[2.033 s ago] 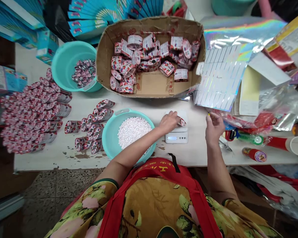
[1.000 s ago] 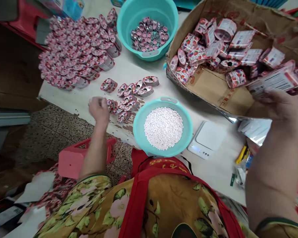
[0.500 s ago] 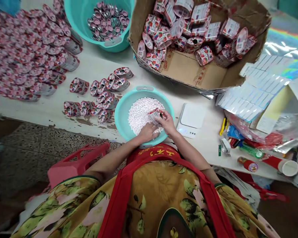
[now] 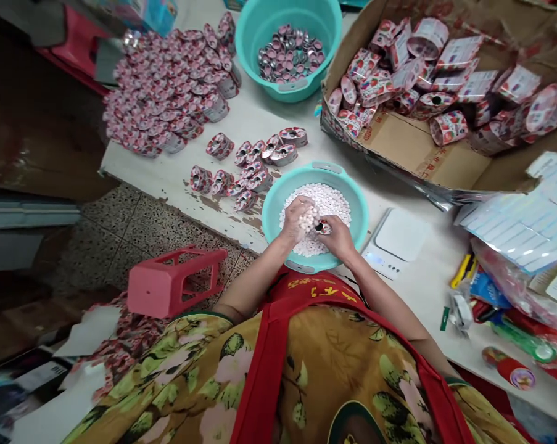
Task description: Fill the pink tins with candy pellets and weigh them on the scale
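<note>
A turquoise basin (image 4: 269,213) holds many small white tablets (image 4: 331,200). Above them, my left hand (image 4: 295,216) is cupped round a scoop of the tablets, which show between thumb and fingers. My right hand (image 4: 338,239) grips a small printed container (image 4: 323,228), its dark round opening turned toward the left hand. The two hands are close together over the basin. Most of the held container is hidden by my right fingers. Several similar oval containers (image 4: 255,168), red and pink with round holes on top, stand left of the basin.
A dense pile of containers (image 4: 167,92) covers the far left table. Behind stands a turquoise tub (image 4: 287,92) of small round caps. A cardboard box (image 4: 417,154) holds more containers. A white scale (image 4: 398,237) lies right of the basin; a red stool (image 4: 151,290) stands at left.
My left hand has come up out of the tablets with a handful, beside the container. The right hand has tilted the container's opening toward it. The whole view has shifted leftward.
</note>
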Demonstrator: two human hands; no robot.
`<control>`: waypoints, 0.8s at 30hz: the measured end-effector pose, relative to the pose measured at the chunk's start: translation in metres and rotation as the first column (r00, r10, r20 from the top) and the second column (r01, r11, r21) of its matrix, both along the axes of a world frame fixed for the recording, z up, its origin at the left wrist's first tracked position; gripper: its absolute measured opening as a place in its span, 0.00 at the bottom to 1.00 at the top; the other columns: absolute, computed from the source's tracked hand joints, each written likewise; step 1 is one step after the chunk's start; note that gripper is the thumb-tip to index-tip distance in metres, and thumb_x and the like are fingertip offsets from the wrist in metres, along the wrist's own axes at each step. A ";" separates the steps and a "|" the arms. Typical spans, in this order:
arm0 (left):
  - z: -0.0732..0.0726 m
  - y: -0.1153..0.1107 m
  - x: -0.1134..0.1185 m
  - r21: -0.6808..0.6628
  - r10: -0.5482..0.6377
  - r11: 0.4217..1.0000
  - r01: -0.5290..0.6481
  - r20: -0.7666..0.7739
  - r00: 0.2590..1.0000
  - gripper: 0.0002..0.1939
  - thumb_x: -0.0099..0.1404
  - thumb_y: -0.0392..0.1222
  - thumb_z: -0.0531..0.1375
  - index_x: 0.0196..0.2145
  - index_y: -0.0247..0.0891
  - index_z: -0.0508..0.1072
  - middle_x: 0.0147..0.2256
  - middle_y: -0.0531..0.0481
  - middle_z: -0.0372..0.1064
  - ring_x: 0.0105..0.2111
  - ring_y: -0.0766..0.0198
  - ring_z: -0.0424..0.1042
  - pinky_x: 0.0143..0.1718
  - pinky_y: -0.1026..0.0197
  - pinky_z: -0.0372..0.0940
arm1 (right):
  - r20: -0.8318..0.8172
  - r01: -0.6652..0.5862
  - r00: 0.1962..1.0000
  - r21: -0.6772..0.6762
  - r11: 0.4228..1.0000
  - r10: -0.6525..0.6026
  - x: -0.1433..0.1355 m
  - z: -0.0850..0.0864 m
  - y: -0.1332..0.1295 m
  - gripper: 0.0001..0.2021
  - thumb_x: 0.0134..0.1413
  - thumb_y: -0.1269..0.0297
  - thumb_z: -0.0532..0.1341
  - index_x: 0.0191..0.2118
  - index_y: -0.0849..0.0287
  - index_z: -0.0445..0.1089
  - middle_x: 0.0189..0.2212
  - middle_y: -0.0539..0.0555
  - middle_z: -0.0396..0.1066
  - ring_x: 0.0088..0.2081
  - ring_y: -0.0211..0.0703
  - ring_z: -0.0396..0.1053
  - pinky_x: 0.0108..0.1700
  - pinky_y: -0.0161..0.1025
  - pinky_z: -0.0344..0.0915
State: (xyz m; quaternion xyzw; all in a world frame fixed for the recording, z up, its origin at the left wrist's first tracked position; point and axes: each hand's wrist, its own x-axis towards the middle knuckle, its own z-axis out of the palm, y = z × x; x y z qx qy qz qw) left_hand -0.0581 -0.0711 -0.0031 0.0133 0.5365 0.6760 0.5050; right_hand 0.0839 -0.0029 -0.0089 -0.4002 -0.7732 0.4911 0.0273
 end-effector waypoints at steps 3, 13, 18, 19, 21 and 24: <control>0.008 0.013 0.007 0.055 0.177 0.983 -0.178 0.016 0.984 0.20 0.54 0.54 0.68 0.32 0.40 0.65 0.29 0.53 0.67 0.27 0.66 0.70 0.31 0.62 0.68 | -0.050 0.028 0.998 0.005 1.000 -0.027 -0.009 0.004 -0.005 0.17 0.43 0.64 0.66 0.43 0.56 0.74 0.45 0.58 0.75 0.48 0.55 0.73 0.53 0.51 0.69; 0.009 0.029 0.003 -0.020 0.324 0.946 -0.323 0.042 0.945 0.20 0.57 0.53 0.71 0.32 0.38 0.68 0.27 0.55 0.69 0.24 0.70 0.69 0.28 0.66 0.65 | 0.052 0.096 0.994 0.046 0.994 -0.098 -0.030 0.018 -0.003 0.22 0.39 0.59 0.61 0.44 0.57 0.72 0.43 0.57 0.76 0.43 0.54 0.72 0.50 0.51 0.69; 0.015 0.032 -0.001 0.002 0.342 0.940 -0.342 0.023 0.939 0.21 0.62 0.54 0.69 0.28 0.38 0.65 0.23 0.56 0.65 0.20 0.72 0.64 0.26 0.66 0.62 | 0.054 0.085 0.994 0.078 0.993 -0.090 -0.037 0.028 -0.002 0.23 0.39 0.57 0.60 0.45 0.58 0.72 0.42 0.56 0.76 0.41 0.53 0.71 0.49 0.50 0.69; 0.015 0.033 -0.002 0.000 0.357 0.934 -0.357 0.002 0.934 0.22 0.62 0.54 0.69 0.27 0.38 0.65 0.23 0.57 0.64 0.20 0.72 0.64 0.26 0.66 0.62 | 0.050 0.083 0.995 0.081 0.993 -0.087 -0.038 0.030 -0.002 0.23 0.38 0.57 0.60 0.44 0.58 0.72 0.42 0.56 0.75 0.41 0.53 0.71 0.48 0.50 0.69; 0.016 0.033 -0.003 -0.005 0.385 0.923 -0.386 -0.051 0.922 0.22 0.63 0.53 0.69 0.26 0.38 0.64 0.23 0.57 0.63 0.21 0.72 0.64 0.28 0.66 0.63 | 0.033 0.084 0.996 0.079 0.993 -0.087 -0.039 0.032 -0.002 0.23 0.38 0.58 0.60 0.44 0.58 0.72 0.42 0.56 0.75 0.42 0.52 0.71 0.49 0.49 0.69; 0.016 0.034 -0.004 0.013 0.365 0.931 -0.365 -0.093 0.926 0.21 0.63 0.53 0.68 0.26 0.38 0.65 0.23 0.56 0.64 0.22 0.72 0.63 0.28 0.66 0.61 | 0.024 0.103 0.994 0.073 0.992 -0.105 -0.038 0.034 -0.002 0.22 0.37 0.58 0.60 0.43 0.57 0.71 0.43 0.56 0.75 0.42 0.53 0.71 0.49 0.50 0.69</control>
